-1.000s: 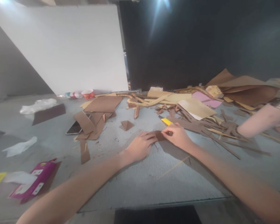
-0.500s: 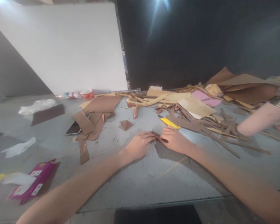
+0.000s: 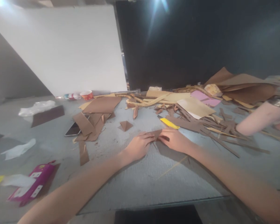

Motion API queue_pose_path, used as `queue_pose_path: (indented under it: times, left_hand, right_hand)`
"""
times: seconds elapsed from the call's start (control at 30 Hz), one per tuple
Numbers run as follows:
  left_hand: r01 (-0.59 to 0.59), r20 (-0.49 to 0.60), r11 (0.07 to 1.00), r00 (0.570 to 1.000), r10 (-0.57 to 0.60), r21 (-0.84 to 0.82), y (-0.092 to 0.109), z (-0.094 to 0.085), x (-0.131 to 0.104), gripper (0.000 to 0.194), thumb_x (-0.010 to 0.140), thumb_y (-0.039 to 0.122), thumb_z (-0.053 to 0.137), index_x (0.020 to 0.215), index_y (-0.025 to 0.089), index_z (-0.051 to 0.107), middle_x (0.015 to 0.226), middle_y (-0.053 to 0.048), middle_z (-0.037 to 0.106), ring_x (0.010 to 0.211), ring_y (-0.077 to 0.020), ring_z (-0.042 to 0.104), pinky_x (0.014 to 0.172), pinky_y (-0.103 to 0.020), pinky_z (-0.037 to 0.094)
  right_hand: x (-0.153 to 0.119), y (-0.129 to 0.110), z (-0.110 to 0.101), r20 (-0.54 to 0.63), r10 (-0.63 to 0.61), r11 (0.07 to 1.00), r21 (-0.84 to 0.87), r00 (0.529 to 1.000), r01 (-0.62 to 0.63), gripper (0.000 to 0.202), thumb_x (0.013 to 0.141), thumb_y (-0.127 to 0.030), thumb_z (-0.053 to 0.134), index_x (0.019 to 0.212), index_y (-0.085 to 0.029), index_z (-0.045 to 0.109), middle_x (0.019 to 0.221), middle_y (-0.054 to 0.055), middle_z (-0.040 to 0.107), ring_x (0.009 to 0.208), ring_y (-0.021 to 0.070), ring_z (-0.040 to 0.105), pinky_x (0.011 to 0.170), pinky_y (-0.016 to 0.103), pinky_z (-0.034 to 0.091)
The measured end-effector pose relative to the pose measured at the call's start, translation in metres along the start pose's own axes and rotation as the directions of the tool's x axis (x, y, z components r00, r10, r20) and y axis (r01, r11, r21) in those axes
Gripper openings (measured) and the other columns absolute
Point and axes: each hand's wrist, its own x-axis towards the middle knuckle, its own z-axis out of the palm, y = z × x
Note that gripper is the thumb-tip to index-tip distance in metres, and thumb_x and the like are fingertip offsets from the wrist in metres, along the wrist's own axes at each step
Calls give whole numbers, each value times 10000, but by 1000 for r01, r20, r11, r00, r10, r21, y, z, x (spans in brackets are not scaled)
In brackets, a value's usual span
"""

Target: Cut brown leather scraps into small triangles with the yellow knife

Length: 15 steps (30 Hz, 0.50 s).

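A small piece of brown paper or thin card [image 3: 156, 133] is held between my two hands, just above the grey table. My left hand [image 3: 141, 144] has its fingers closed over the left part of the piece. On the other side, my right hand [image 3: 174, 139] pinches its right end between thumb and fingers. Beyond my right hand lies a yellow box cutter [image 3: 170, 122], close to its knuckles. To the left, a small folded brown pyramid shape [image 3: 126, 125] rests on the table. My fingers cover much of the held piece.
Brown sheets partly cover a phone [image 3: 72, 130] on the left. Brown strips and scraps [image 3: 207, 126] lie heaped to the right, beside a pink tumbler [image 3: 254, 119] on its side. A purple wipes packet [image 3: 35, 182] sits front left, a paper cup [image 3: 86, 94] at the back.
The brown piece between my hands has tilted, so a wider flat face of it now shows. Both hands have stayed in nearly the same place.
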Motion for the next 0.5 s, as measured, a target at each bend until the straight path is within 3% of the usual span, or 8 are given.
queue_pose_path:
  times: [0.07, 0.13, 0.27, 0.4, 0.5]
  left_hand:
    - [8, 9, 1000, 1000, -8, 2, 0, 0, 0, 401, 1038, 85, 477, 1294, 178, 771, 1376, -96, 767, 1282, -258, 720, 1115, -471, 603]
    - [18, 18, 1000, 1000, -18, 0, 1, 0, 0, 411, 1040, 85, 471, 1302, 188, 771, 1385, -92, 764, 1294, -255, 714, 1121, -474, 598]
    - [35, 30, 999, 999, -35, -3, 1, 1, 0, 419, 1028, 77, 483, 1304, 203, 772, 1384, -85, 764, 1304, -253, 706, 1125, -481, 592]
    - [38, 28, 999, 999, -38, -4, 2, 1, 1, 420, 1026, 71, 477, 1292, 199, 775, 1381, -88, 764, 1296, -253, 708, 1125, -481, 590]
    - [34, 32, 999, 999, -34, -13, 2, 0, 1, 422, 1027, 69, 466, 1294, 183, 772, 1380, -98, 763, 1292, -262, 707, 1118, -495, 593]
  right_hand:
    - [-1, 5, 3, -87, 168, 986, -3, 982, -169, 79, 1048, -275, 644, 1023, -241, 710, 865, 31, 733, 845, 234, 680, 819, 379, 480]
    - [-2, 12, 5, -172, 260, 957, -89, 950, -277, 114, 1041, -321, 647, 1059, -231, 713, 889, 46, 710, 845, 243, 670, 855, 409, 461]
    - [-6, 22, 11, -238, 266, 915, -242, 934, -322, 232, 1051, -388, 600, 991, -231, 761, 1079, 111, 660, 1049, 302, 636, 945, 472, 403]
    - [-7, 24, 21, -270, 343, 895, -196, 900, -400, 299, 1044, -419, 582, 889, -231, 754, 1131, 131, 621, 1126, 334, 578, 930, 475, 414]
    - [-6, 23, 27, -269, 366, 898, -148, 891, -414, 271, 1031, -425, 595, 935, -231, 757, 1156, 133, 603, 1137, 344, 564, 948, 503, 429]
